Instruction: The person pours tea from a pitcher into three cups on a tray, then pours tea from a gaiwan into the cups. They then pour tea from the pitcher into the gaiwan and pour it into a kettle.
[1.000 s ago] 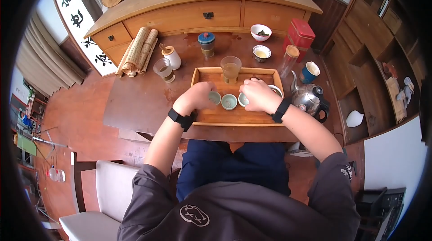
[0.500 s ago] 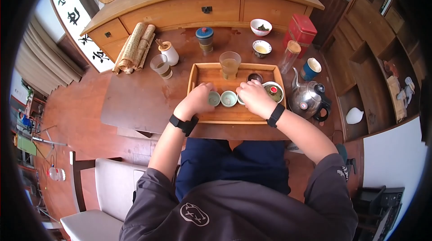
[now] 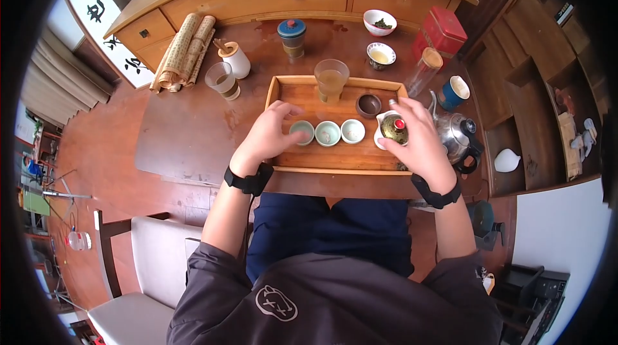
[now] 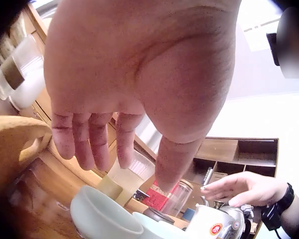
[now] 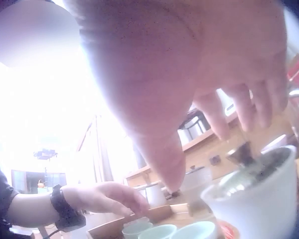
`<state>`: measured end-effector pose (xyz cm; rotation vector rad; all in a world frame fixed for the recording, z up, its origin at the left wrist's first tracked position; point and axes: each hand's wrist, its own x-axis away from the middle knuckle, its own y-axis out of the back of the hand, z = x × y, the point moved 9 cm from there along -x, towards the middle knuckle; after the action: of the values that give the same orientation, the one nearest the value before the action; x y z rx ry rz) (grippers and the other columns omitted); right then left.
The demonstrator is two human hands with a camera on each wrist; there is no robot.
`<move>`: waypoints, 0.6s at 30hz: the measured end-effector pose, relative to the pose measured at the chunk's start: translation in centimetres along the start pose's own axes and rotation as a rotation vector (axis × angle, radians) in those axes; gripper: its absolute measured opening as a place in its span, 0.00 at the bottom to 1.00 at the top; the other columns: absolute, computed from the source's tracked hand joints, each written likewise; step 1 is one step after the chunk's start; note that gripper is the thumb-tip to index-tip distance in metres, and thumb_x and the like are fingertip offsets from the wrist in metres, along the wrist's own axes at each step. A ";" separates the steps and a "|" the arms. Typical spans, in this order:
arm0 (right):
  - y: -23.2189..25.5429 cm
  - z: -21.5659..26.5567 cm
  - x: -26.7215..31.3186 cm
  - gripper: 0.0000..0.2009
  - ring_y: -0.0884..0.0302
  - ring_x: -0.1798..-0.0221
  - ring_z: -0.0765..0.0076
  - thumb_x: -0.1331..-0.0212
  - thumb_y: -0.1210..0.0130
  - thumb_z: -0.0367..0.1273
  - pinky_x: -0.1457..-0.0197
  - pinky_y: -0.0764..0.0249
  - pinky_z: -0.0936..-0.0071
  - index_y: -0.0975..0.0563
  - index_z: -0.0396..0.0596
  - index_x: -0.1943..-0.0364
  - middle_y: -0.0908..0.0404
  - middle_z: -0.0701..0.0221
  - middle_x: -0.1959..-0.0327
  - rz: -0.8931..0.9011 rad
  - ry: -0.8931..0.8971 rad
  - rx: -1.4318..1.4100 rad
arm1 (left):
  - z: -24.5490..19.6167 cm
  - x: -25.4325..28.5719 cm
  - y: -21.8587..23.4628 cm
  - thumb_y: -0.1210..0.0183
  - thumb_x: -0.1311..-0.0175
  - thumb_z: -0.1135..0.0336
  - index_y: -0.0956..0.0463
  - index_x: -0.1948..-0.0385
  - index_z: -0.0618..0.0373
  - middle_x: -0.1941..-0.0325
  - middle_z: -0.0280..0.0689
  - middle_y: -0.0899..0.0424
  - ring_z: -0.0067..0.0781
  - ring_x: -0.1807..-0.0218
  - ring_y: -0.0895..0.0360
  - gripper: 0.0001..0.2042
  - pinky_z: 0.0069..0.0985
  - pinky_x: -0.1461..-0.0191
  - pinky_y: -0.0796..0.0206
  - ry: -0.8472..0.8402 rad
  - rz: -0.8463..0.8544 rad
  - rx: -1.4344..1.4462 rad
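Three pale green teacups, including the middle cup (image 3: 327, 133), stand in a row on a wooden tray (image 3: 302, 166). My left hand (image 3: 267, 131) hovers at the left cup (image 3: 302, 131) with fingers loosely extended and nothing in them; the left wrist view shows its palm over a cup (image 4: 102, 214). To the right, my right hand (image 3: 421, 139) is spread around a white lidded tea bowl (image 5: 259, 209), whose glassy lid (image 3: 394, 127) has a red-topped knob. In the right wrist view its fingers hang above the bowl's rim, holding nothing.
Behind the cups stand a glass pitcher (image 3: 331, 78) of tea and a small dark bowl (image 3: 369, 105). A steel kettle (image 3: 454, 132) is close to the right hand. Further back are a red tin (image 3: 441, 31), a patterned bowl (image 3: 381, 56) and rolled bamboo slips (image 3: 183, 52).
My right hand has left the right cup and moved right to the lidded bowl, its fingers spreading. The left hand has shifted slightly left and loosened from the left cup.
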<state>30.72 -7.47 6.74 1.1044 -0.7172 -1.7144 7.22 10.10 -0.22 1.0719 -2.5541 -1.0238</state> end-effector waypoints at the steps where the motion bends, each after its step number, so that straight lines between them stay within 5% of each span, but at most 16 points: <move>1: -0.2 -1.1 0.5 0.35 0.27 0.31 0.41 0.46 0.24 0.37 0.26 0.29 0.53 0.25 0.38 0.34 0.28 0.51 0.31 -0.037 -0.050 0.009 | 0.5 -0.3 0.1 0.22 0.43 0.62 0.19 0.45 0.64 0.48 0.42 0.17 0.37 0.47 0.17 0.26 0.32 0.43 0.23 0.007 -0.021 0.003; 9: -2.7 -3.1 3.0 0.37 0.23 0.34 0.47 0.47 0.22 0.34 0.32 0.24 0.57 0.31 0.42 0.35 0.25 0.55 0.36 -0.202 -0.149 -0.246 | 1.7 -0.3 -0.9 0.27 0.37 0.60 0.18 0.46 0.66 0.49 0.47 0.15 0.39 0.52 0.14 0.22 0.32 0.44 0.21 0.125 0.023 -0.001; 14: -2.9 -3.1 2.4 0.33 0.22 0.36 0.47 0.45 0.24 0.31 0.33 0.23 0.58 0.29 0.44 0.36 0.24 0.55 0.37 -0.227 -0.101 -0.302 | 3.2 -0.8 -0.7 0.32 0.30 0.59 0.16 0.51 0.68 0.64 0.40 0.13 0.30 0.62 0.17 0.18 0.29 0.54 0.23 0.179 -0.002 0.177; 18: -1.8 -1.2 1.5 0.28 0.21 0.36 0.47 0.46 0.24 0.30 0.33 0.23 0.59 0.25 0.45 0.41 0.24 0.55 0.36 -0.250 -0.010 -0.269 | 3.7 -0.9 -0.5 0.34 0.28 0.66 0.17 0.49 0.67 0.65 0.34 0.14 0.22 0.62 0.20 0.14 0.25 0.54 0.25 0.173 0.010 0.113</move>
<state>30.92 -8.10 4.19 1.0287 -0.3507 -1.9617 6.62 12.42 -3.18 1.1215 -2.4991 -0.7567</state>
